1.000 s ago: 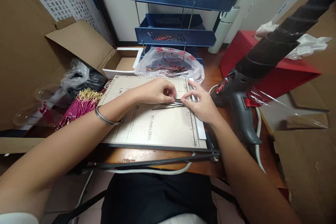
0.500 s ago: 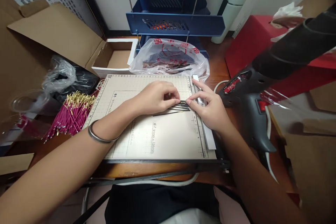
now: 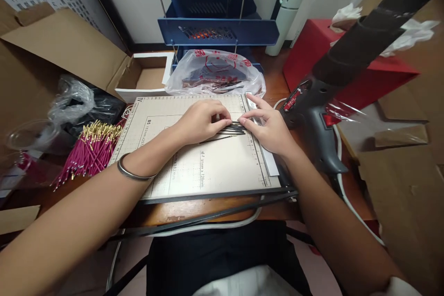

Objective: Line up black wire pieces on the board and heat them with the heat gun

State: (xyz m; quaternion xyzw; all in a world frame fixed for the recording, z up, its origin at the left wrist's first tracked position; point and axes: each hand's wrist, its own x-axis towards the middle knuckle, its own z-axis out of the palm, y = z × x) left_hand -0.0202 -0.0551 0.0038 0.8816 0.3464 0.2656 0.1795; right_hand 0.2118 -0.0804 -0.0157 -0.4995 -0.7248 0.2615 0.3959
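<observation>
Several thin black wires [image 3: 235, 130] lie side by side on the cream paper-trimmer board [image 3: 222, 173], which is printed with grid lines and sizes. My left hand [image 3: 203, 122] comes in from the left, its thumb and forefinger pinched at the topmost wire. At that wire's right end, the thumb and forefinger of my right hand [image 3: 268, 130] close together, while the other fingers stretch out over the trimmer's edge rail [image 3: 271, 164]. One wire slants slightly below the row, its left end hidden beneath my left hand.
A pile of magenta wires with gold tips [image 3: 92, 148] lies left of the board. Behind are a plastic bag [image 3: 218, 67] holding dark wires, an open white box [image 3: 166, 62] and a blue rack [image 3: 218, 32]. To the right stand a heat gun [image 3: 317, 106] and red box [image 3: 301, 51].
The whole view has shifted, so most things appear further left and slightly higher or lower. Both hands stay at the black wires with nearly the same finger positions.
</observation>
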